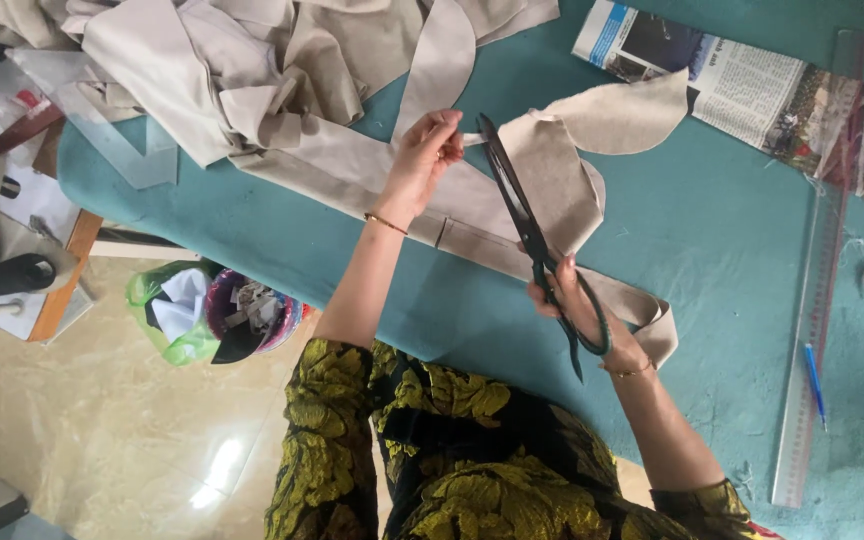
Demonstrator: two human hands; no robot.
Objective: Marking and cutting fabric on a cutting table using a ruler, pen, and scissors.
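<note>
Beige fabric piece (552, 170) is pinched taut at its edge by the left hand (422, 155) so the scissors (517, 205), gripped by the right hand (582, 310), meet it cleanly above the teal desk (712, 230).

One head-worn view looks steeply down (close range) over the teal table (732, 230).

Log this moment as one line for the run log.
left hand: pinching beige fabric strip | right hand: holding scissors, blades at strip | surface: teal table

Folded colour-printed newspaper (752, 85) at table's top right
</note>
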